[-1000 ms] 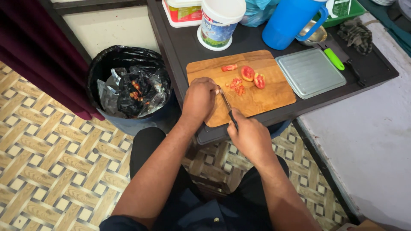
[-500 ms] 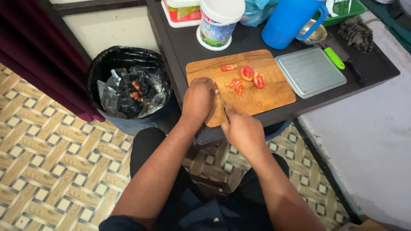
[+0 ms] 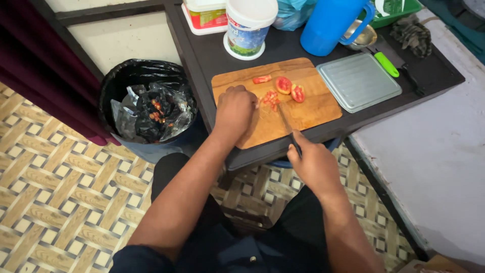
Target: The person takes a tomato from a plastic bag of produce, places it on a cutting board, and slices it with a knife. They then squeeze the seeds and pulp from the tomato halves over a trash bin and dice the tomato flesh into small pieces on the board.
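The left hand (image 3: pixel 235 108) rests knuckles-up on the near left part of the wooden cutting board (image 3: pixel 308 114), its grip curled shut with the fingers bent down onto the wood; whether it pins anything underneath cannot be told. Just to the right of that grip lies a small heap of chopped tomato pieces (image 3: pixel 270 98), and a little beyond them sit two tomato halves (image 3: pixel 290 88), cut faces up, with one loose slice (image 3: pixel 261 79) farther back. The right hand (image 3: pixel 316 164) hangs off the near edge of the dark surface (image 3: pixel 202 55), its grip pressed together around the handle of a knife (image 3: pixel 289 126) whose blade runs forward over the board and points toward the chopped pieces. To the right of the knife grip lies a grey rectangular tray lid (image 3: pixel 358 81), with a green-handled tool (image 3: pixel 386 63) behind it. Farther back stand a white tub (image 3: pixel 250 25) and a blue jug (image 3: pixel 331 23). Left of the left hand, below the surface, stands a bin lined with a black bag (image 3: pixel 149 108).
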